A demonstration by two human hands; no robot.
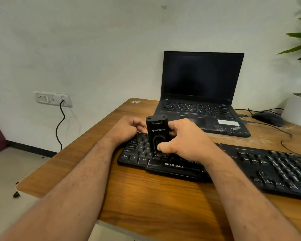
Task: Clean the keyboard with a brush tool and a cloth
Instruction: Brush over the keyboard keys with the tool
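Since the right hand (184,141) gripped the brush (157,136) upright on the keyboard (172,166), left hand (129,129) curled alongside, hard pressing could've popped keys.

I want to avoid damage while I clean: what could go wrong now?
1. The right hand presses the brush tool upright on the keyboard; hard pressure may pop a keycap.
2. The keyboard's left end lies near the table edge, so pushing could slide it off.
3. Swept dust may land on the open laptop just behind.
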